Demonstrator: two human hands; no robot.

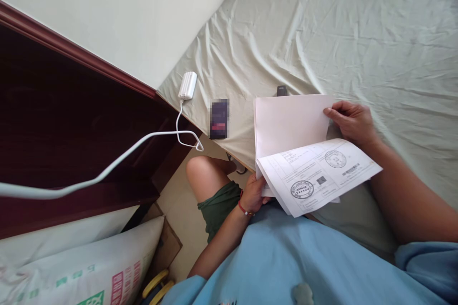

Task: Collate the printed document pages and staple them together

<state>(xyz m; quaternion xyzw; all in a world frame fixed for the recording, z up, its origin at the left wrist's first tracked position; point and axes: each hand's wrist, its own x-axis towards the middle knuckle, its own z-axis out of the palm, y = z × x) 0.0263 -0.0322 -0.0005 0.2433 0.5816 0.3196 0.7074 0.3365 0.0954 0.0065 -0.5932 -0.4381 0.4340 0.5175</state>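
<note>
A sheaf of papers (292,121) lies over my lap at the sheeted surface's edge. Its upper page looks blank, while a folded-over printed sheet (318,176) below carries round stamps, text and a barcode. My left hand (253,194), with a red band at its wrist, grips the papers at their lower left; the sheets partly hide its fingers. My right hand (352,121) pinches the upper right edge of the blank page between thumb and fingers. Just beyond the papers' top edge sits a small black object (282,90), partly covered.
A pale wrinkled sheet (386,52) covers the broad surface ahead. To the left lie a blurred phone (219,119) and a white power strip (188,86) with a white cable (118,169) crossing leftward. Dark red wood panelling (71,95) and a printed white sack (89,267) stand left.
</note>
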